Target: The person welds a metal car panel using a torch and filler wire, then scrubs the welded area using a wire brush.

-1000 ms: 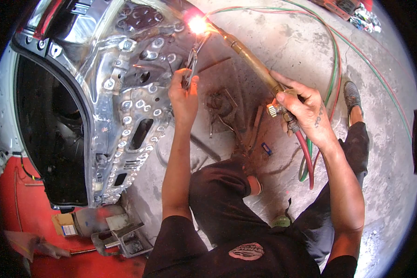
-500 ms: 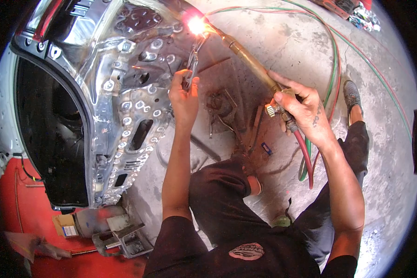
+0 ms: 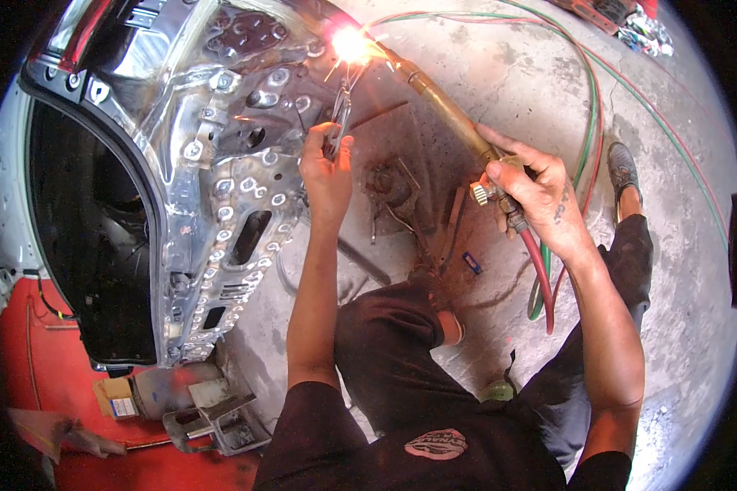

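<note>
**Torch [image 3: 446, 106] flares [image 3: 352, 45] at twelve o'clock beside bare-metal car body [image 3: 246, 168]**

The left hand [image 3: 327, 168] is closed around a pliers-like metal tool [image 3: 341, 114], pointing just past twelve toward the glare. The right hand [image 3: 539, 188] grips the torch, aimed between ten and eleven. The car body spans nine to eleven. Stained grey concrete floor [image 3: 508, 78] spreads below; green and red hoses [image 3: 585, 61] curve from twelve to three. Near eight lies a red surface [image 3: 61, 360].

The bare left hand [image 3: 327, 176] is raised on an almost vertical bare left forearm [image 3: 313, 303], fingers [image 3: 320, 131] curled tight. The bare right hand [image 3: 544, 200], dark-marked near the wrist, angles inward, its thumb and fingers wrapped in a grip.
</note>
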`<control>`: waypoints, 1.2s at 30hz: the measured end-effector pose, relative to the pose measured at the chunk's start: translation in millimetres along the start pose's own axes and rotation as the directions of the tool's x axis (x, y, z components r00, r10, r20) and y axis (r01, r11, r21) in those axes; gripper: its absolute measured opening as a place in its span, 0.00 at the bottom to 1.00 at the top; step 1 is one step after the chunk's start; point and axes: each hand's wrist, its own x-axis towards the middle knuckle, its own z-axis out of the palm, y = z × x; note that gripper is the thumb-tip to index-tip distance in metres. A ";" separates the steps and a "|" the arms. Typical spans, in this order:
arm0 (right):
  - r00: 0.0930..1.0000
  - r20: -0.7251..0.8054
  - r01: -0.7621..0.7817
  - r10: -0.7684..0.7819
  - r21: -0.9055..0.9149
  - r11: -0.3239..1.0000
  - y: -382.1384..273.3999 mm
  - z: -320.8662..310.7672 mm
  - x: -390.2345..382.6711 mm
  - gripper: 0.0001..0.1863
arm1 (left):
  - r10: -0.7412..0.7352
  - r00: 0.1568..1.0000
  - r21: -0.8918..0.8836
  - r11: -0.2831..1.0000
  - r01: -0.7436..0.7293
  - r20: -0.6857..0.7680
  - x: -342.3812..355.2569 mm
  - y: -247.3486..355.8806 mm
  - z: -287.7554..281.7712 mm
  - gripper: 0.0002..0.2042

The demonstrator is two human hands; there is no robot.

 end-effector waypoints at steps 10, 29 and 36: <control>1.000 0.002 -0.005 0.005 -0.017 1.000 0.6 -0.3 -0.6 0.28 | -0.010 1.000 0.006 1.000 0.010 0.010 1.0 1.5 -0.6 0.11; 1.000 0.005 -0.003 0.003 -0.013 1.000 1.1 -0.9 -2.7 0.28 | -0.008 1.000 0.012 1.000 0.008 0.006 1.6 2.5 -0.1 0.11; 1.000 0.006 -0.005 0.005 -0.007 1.000 0.6 -0.8 -3.2 0.28 | 0.005 1.000 0.012 1.000 -0.005 0.003 2.0 1.2 -0.4 0.11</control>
